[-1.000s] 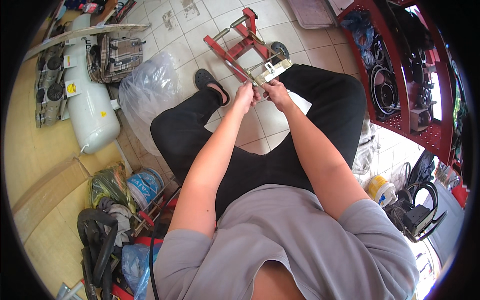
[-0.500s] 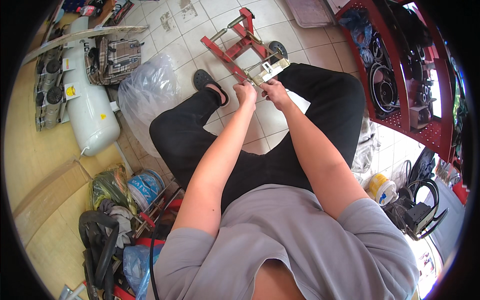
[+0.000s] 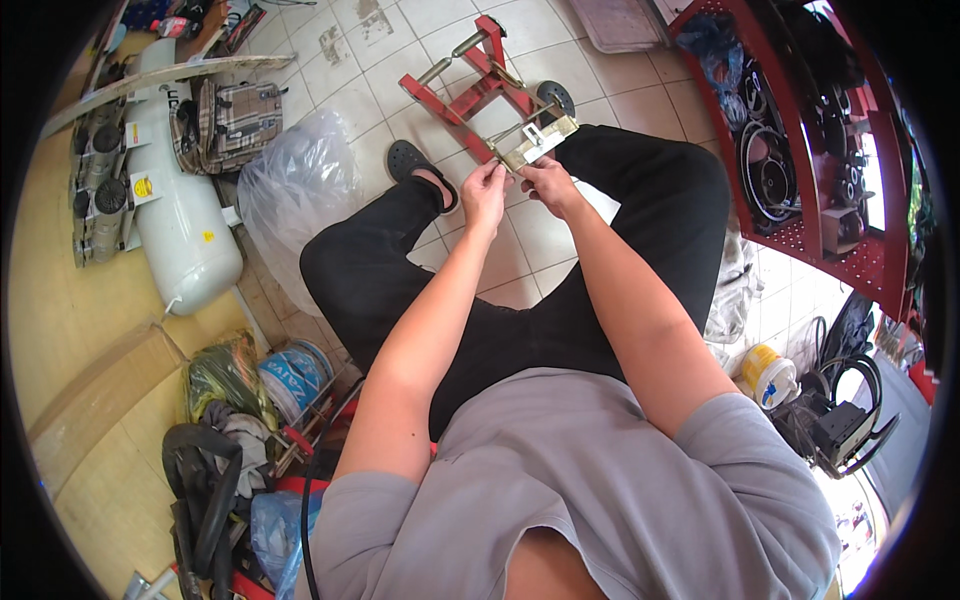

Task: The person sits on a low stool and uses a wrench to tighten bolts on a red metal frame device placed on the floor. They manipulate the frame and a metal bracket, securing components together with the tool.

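Right now the left hand [image 3: 487, 190] and right hand [image 3: 545, 180] both pinch a small tan metal bracket [image 3: 535, 143], held above the knees; a red wheeled jack [image 3: 475, 80] lies on the tiled floor [image 3: 400, 50] at twelve o'clock.

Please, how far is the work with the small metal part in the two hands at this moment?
Done: the small tan metal part is off the floor and held up above the knees. In hand: the left hand and the right hand both pinch it at its near end. Left: I cannot tell; the red metal stand lies on the tiled floor beyond the hands, untouched.
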The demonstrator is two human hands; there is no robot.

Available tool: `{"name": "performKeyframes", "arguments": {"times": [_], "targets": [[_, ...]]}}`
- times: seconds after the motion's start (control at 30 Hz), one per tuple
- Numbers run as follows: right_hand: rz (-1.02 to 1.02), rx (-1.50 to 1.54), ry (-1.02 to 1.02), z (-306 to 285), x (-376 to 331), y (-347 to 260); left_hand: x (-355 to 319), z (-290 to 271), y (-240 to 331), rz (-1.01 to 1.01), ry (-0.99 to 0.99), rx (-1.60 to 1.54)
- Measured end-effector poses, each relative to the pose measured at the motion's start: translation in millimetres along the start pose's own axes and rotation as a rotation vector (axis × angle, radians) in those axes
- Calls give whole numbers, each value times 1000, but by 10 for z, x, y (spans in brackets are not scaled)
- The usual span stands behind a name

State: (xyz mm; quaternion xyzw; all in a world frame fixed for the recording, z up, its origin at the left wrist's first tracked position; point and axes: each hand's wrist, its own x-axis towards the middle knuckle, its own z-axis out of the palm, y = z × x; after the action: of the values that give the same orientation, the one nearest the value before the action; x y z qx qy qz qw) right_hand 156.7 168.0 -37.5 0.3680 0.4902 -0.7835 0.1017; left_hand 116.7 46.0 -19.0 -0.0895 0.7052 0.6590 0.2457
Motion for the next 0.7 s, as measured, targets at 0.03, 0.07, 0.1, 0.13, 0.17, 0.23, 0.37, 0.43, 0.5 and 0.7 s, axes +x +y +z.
{"name": "performKeyframes", "arguments": {"times": [0.03, 0.07, 0.1, 0.13, 0.17, 0.23, 0.37, 0.43, 0.5, 0.7], "targets": [[-1, -24, 2, -8, 7, -1, -2, 6, 5, -52, 8, -63], [-2, -48, 4, -18, 13, -4, -6, 12, 10, -103, 17, -125], [-3, -72, 4, -18, 16, -10, 1, 16, -2, -122, 25, -148], [-5, -70, -1, -16, 17, -13, 9, 23, -14, -141, 33, -170], [-6, -68, -6, -12, 16, -15, 15, 21, -25, -160, 41, -193], [-7, -64, -5, -21, 7, -16, 7, 25, 27, -159, 38, -140], [-4, -50, -10, -3, -24, -52, 8, -1, 100, -175, 52, -60], [-7, -44, -9, -28, -13, -43, -32, 23, 158, -182, 78, -57], [-16, -42, -11, -28, -3, -30, -43, 27, 181, -213, 86, -69], [-15, -48, -16, -25, 22, -11, 246, -201, 60, -415, -106, -151]]}}
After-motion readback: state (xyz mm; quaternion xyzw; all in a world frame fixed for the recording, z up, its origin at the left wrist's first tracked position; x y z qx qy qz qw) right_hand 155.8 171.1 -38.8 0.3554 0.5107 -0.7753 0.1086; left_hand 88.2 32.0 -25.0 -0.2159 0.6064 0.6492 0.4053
